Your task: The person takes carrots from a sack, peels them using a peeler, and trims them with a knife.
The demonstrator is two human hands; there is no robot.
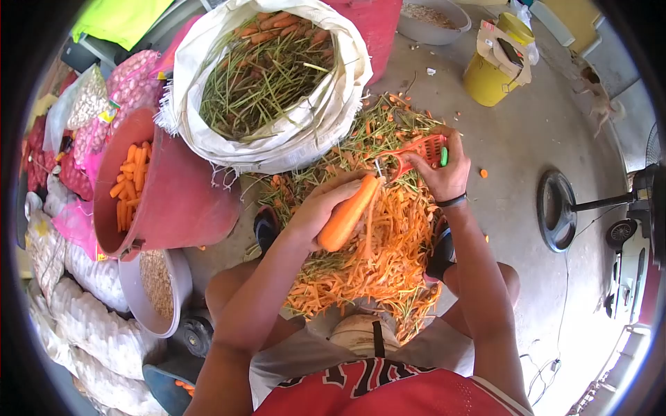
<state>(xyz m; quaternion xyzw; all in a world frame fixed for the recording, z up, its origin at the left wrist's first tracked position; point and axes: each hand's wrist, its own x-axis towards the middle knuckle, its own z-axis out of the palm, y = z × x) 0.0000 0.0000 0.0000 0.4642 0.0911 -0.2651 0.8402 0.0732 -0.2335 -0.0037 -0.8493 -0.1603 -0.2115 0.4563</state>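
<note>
My left hand (pixel 321 210) is closed around a thick, smooth orange carrot (pixel 349 215), which points up and away from me. In my right hand (pixel 449 172) is a peeler (pixel 409 156) with an orange-red slotted handle and a green part beside my fingers. Its metal end lies close to the carrot's far tip; whether they touch I cannot tell. Under both hands spreads a heap of carrot peelings (pixel 374 256), mixed with green stem bits. Beyond my left hand stands a white woven sack (pixel 270 156) with unpeeled carrots (pixel 270 28) and green stalks (pixel 260 90) inside.
A tilted red tub (pixel 187 187) at the left contains peeled carrots (pixel 132 173). Below it is a grey basin (pixel 182 277). Filled sacks (pixel 104 326) line the left edge. At right are a yellow bucket (pixel 483 80), a fan's round base (pixel 557 211) and a cable (pixel 565 298).
</note>
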